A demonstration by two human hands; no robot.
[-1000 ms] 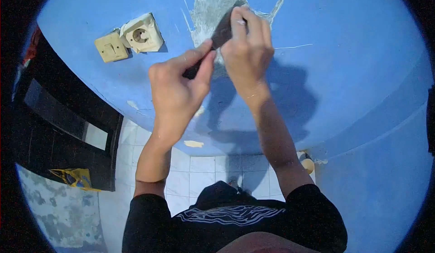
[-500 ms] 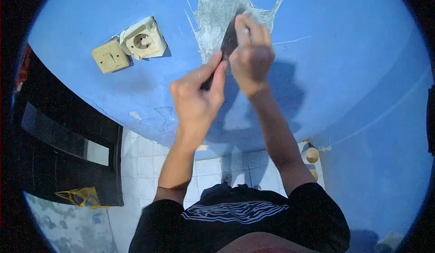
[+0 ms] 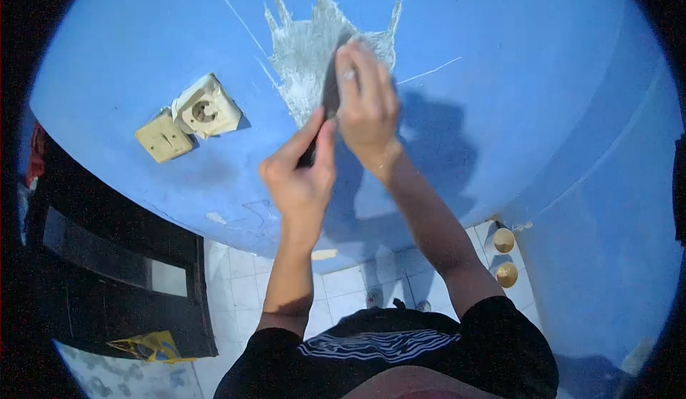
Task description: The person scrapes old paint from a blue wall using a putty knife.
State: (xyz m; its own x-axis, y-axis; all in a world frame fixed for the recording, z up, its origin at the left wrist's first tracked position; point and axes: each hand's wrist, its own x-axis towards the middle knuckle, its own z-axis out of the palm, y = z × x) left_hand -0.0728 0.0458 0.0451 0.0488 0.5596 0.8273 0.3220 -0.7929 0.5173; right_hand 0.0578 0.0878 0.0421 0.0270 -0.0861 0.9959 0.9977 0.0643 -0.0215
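Observation:
A dark, narrow flat piece (image 3: pixel 331 88) that looks like sandpaper lies slantwise against the blue wall (image 3: pixel 486 27). My left hand (image 3: pixel 296 177) pinches its lower end between thumb and fingers. Higher up, my right hand (image 3: pixel 368 110) is closed on the upper part, its fingers pressing toward the wall. Behind the piece is a rough grey-white scraped patch (image 3: pixel 294 56) with jagged streaks at its edges. My fingers cover part of the piece and the patch's lower right.
Left of the patch, a wall socket (image 3: pixel 223 117) with torn covering sits beside a yellowed light switch (image 3: pixel 163 138). A dark piece of furniture (image 3: pixel 107 292) stands at left, with a yellow bag (image 3: pixel 150 345) near it. Two round containers (image 3: pixel 504 240) rest on the tiled floor (image 3: pixel 343 282).
My view has shifted, so the wall patch sits further left. Both hands and the dark piece have moved slightly down relative to the patch, with the same grip.

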